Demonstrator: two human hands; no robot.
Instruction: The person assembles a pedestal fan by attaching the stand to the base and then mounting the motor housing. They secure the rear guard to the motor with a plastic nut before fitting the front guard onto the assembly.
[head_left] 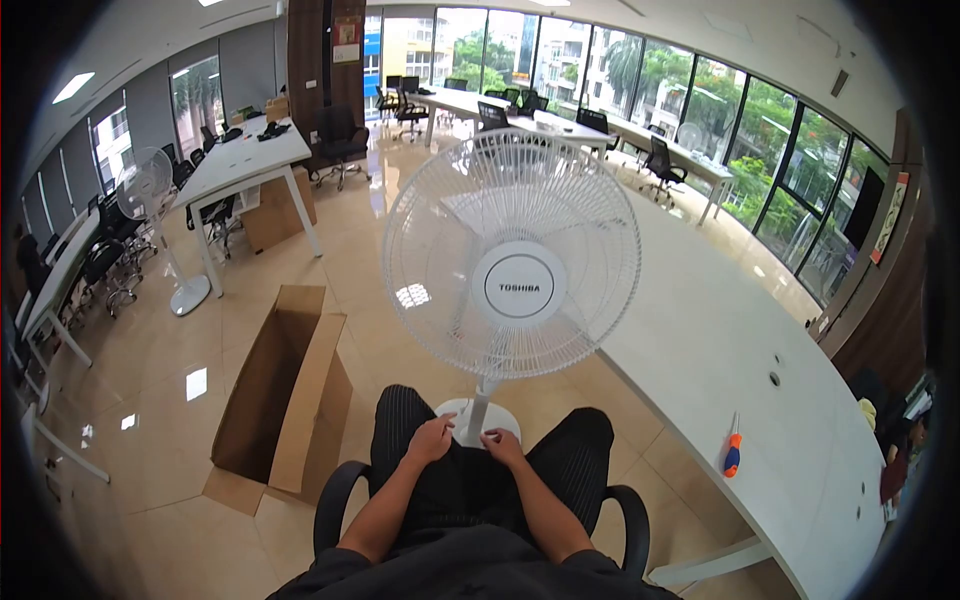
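A white pedestal fan (519,287) marked TOSHIBA stands upright in front of my knees, its round wire guard facing me. Its pole (479,412) runs down between my legs to a round white base (507,420) on the floor. Just left of the lower pole is my left hand (432,440), fingers curled in and thumb toward the pole. My right hand (503,446) is closed at the pole's right side, fingertips bent together over the base. Whatever the fingers of either hand hold is too small to make out.
An opened cardboard box (315,400) lies on the tiled floor to my left. On the white table (690,330) at my right rests an orange and blue screwdriver (733,455). Another white fan (188,294) stands at far left. Black office chairs (342,140) and desks fill the back.
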